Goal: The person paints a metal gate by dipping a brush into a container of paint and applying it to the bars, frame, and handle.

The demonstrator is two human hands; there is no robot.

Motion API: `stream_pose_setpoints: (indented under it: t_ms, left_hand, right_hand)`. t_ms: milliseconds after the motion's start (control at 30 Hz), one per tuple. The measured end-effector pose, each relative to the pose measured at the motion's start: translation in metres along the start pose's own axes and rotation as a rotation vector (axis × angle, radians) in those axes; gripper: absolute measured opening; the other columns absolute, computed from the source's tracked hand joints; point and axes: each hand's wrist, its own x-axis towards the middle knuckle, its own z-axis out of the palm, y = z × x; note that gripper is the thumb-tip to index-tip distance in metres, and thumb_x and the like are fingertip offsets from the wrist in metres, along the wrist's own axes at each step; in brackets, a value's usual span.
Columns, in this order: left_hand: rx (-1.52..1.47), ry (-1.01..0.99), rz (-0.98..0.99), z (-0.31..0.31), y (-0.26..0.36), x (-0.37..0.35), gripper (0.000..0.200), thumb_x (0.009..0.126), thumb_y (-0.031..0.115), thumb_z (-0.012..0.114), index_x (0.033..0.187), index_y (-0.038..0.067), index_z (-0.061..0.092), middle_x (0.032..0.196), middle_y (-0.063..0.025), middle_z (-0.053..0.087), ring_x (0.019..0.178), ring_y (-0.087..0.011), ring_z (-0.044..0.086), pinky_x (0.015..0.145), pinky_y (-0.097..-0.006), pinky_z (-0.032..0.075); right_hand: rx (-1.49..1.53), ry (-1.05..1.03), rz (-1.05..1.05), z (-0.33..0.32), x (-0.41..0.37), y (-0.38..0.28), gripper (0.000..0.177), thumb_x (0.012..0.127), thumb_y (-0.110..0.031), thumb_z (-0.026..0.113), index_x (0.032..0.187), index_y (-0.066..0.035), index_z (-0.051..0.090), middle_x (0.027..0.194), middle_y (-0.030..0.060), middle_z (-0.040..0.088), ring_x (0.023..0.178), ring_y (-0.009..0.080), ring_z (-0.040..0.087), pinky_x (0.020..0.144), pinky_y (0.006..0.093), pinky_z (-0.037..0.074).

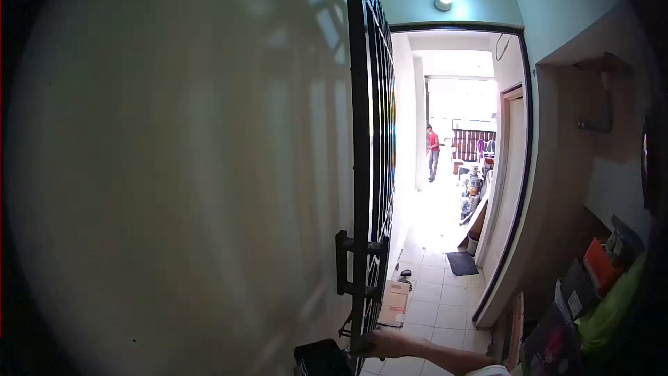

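Observation:
A black barred metal gate (358,167) stands swung open along the left wall, seen nearly edge-on. My right hand (379,342) reaches in from the lower right and is closed at the gate's edge, low down, below a black bolt bracket (346,262). Shadow and the dark frame partly hide its fingertips. Just left of the gate's lower end is a black, box-like object (321,358), cut off by the bottom of the view; I cannot make out what it is. My left hand does not show.
Past the black-framed doorway (527,167), a tiled passage (437,299) runs into bright light. Flattened cardboard (395,303) and a dark mat (461,263) lie there. A person in a red shirt (433,141) stands far off. Bags and folders (581,292) are piled at right.

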Motion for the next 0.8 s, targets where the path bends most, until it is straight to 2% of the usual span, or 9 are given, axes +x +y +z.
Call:
stream_pose_setpoints:
  t_ms: [100,133,233,267,400,533,600,700,800]
  left_hand:
    - [-0.005,-0.018,0.018,0.000,0.000,-0.001,0.064,0.088,0.055,0.043,0.129,0.005,0.046,0.121,-0.0124,0.056,0.108,-0.0263,0.057,0.095,-0.0413,0.046]
    - [-0.010,-0.028,0.026,-0.001,0.000,-0.002,0.064,0.088,0.055,0.043,0.129,0.005,0.045,0.122,-0.0122,0.056,0.109,-0.0262,0.057,0.095,-0.0411,0.046]
    - [0.008,-0.048,0.043,-0.011,0.000,-0.008,0.064,0.089,0.054,0.042,0.130,0.006,0.045,0.123,-0.0117,0.055,0.110,-0.0257,0.056,0.096,-0.0406,0.045]
    - [0.012,-0.062,0.059,-0.011,0.005,-0.008,0.064,0.089,0.054,0.042,0.130,0.006,0.044,0.123,-0.0115,0.055,0.110,-0.0255,0.056,0.097,-0.0404,0.045]
    - [0.036,-0.002,0.108,0.001,0.011,-0.013,0.062,0.090,0.052,0.041,0.131,0.006,0.044,0.123,-0.0106,0.054,0.112,-0.0252,0.054,0.098,-0.0403,0.043]
    - [0.057,0.134,0.050,0.000,0.004,-0.022,0.062,0.089,0.053,0.041,0.131,0.007,0.044,0.123,-0.0103,0.054,0.110,-0.0248,0.055,0.097,-0.0395,0.044]
    - [0.076,0.130,0.063,0.004,0.008,-0.033,0.062,0.089,0.054,0.041,0.130,0.007,0.045,0.123,-0.0100,0.055,0.110,-0.0243,0.055,0.096,-0.0391,0.045]
    - [0.052,0.154,0.082,-0.002,0.004,-0.037,0.062,0.089,0.054,0.043,0.130,0.007,0.045,0.123,-0.0099,0.055,0.109,-0.0242,0.056,0.096,-0.0391,0.045]
    - [0.019,0.175,0.069,-0.011,0.003,-0.038,0.062,0.089,0.054,0.045,0.130,0.007,0.045,0.123,-0.0098,0.055,0.109,-0.0238,0.056,0.096,-0.0387,0.045]
  right_hand:
    - [-0.085,0.118,-0.167,0.003,0.006,0.016,0.031,0.090,-0.037,0.058,0.109,-0.013,0.065,0.077,0.0068,0.068,0.058,0.0148,0.061,0.055,0.0293,0.050]
    - [-0.027,0.048,-0.069,-0.005,0.002,0.002,0.034,0.088,-0.041,0.057,0.104,-0.012,0.062,0.087,0.0110,0.068,0.074,0.0299,0.066,0.071,0.0399,0.052]
    - [-0.047,0.066,-0.040,-0.008,0.002,-0.011,0.035,0.088,-0.043,0.056,0.096,-0.009,0.062,0.087,0.0116,0.067,0.080,0.0312,0.065,0.071,0.0411,0.051]
    - [-0.036,0.097,-0.127,-0.004,0.005,-0.004,0.032,0.088,-0.039,0.056,0.095,-0.009,0.062,0.085,0.0121,0.067,0.079,0.0306,0.065,0.070,0.0413,0.051]
    - [0.009,0.139,-0.074,-0.004,0.001,-0.017,0.023,0.087,-0.026,0.061,0.094,-0.005,0.064,0.085,0.0134,0.068,0.080,0.0301,0.066,0.073,0.0392,0.052]
    - [0.027,0.062,-0.037,0.011,0.004,-0.001,0.022,0.087,-0.023,0.061,0.099,-0.004,0.065,0.087,0.0145,0.069,0.081,0.0289,0.067,0.072,0.0373,0.053]
    - [-0.073,0.214,-0.289,0.024,0.015,0.005,0.019,0.088,-0.017,0.058,0.103,-0.007,0.064,0.077,0.0107,0.068,0.058,0.0218,0.064,0.058,0.0351,0.051]
    - [-0.048,0.063,-0.079,0.013,0.007,-0.012,0.019,0.087,-0.016,0.058,0.104,-0.009,0.065,0.075,0.0105,0.068,0.059,0.0217,0.065,0.058,0.0356,0.052]
    - [-0.039,0.063,-0.112,0.017,0.015,-0.007,0.019,0.087,-0.019,0.060,0.102,-0.011,0.067,0.073,0.0081,0.068,0.056,0.0207,0.064,0.058,0.0336,0.052]
